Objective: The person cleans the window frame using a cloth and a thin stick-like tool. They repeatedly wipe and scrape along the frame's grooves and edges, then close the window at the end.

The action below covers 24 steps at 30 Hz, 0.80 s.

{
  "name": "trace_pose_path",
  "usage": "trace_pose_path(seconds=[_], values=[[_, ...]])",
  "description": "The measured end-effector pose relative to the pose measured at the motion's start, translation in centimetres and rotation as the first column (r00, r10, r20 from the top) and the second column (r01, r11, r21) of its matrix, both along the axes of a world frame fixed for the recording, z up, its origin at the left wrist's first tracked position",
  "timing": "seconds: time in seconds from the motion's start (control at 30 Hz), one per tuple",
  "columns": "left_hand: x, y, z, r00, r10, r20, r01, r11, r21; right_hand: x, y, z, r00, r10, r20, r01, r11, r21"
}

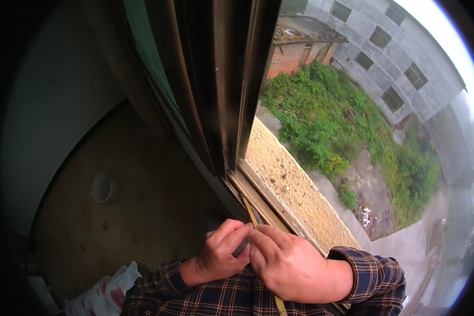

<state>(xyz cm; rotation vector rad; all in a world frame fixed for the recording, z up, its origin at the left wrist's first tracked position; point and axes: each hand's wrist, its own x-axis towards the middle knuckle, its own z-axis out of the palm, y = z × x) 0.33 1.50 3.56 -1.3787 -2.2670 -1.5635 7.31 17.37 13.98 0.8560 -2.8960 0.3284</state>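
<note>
Over the inner edge of a sliding window's metal bottom track point(256, 201), my two hands meet at the fingertips. A thin yellowish strip point(249, 208) runs along the track up to the fingers. My left hand point(225, 248) pinches it with thumb and fingers, a greyish piece partly showing below them. My right hand point(286, 258) is closed on the strip just beside the left fingertips. Another length of the strip point(279, 305) comes out below the right hand, against the plaid shirt. The part between is hidden by the hand.
Dark window sashes point(221, 79) stand ahead at the track's far end. Outside lies a rough yellowish ledge point(296, 189) above a drop to a weedy yard. Indoors, a white bucket point(104, 187) stands on the tiled floor, and a stained white cloth or bag point(110, 286) lies at lower left.
</note>
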Motion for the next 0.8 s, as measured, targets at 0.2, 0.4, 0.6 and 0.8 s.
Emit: trace_pose_path(seconds=[0.2, 0.4, 0.6, 0.8], values=[[0.1, 0.0, 0.0, 0.995, -0.067, -0.069, 0.068, 0.998, 0.014, 1.3, 0.2, 0.0, 0.999, -0.004, -0.054, 0.004, 1.0, 0.001], [0.5, -0.2, -0.3, 0.989, -0.13, -0.074, 0.131, 0.991, 0.012, 2.6, 0.3, 2.1, 0.989, -0.018, 0.146, 0.022, 1.0, -0.022], [0.7, 0.2, 0.1, 0.978, -0.193, -0.079, 0.194, 0.981, 0.01, 4.5, 1.3, 3.0, 0.972, -0.028, 0.235, 0.043, 0.997, -0.057], [1.0, 0.5, 0.2, 0.983, -0.162, -0.082, 0.164, 0.986, 0.019, 6.4, 3.0, 2.7, 0.968, -0.067, 0.24, 0.112, 0.977, -0.18]])
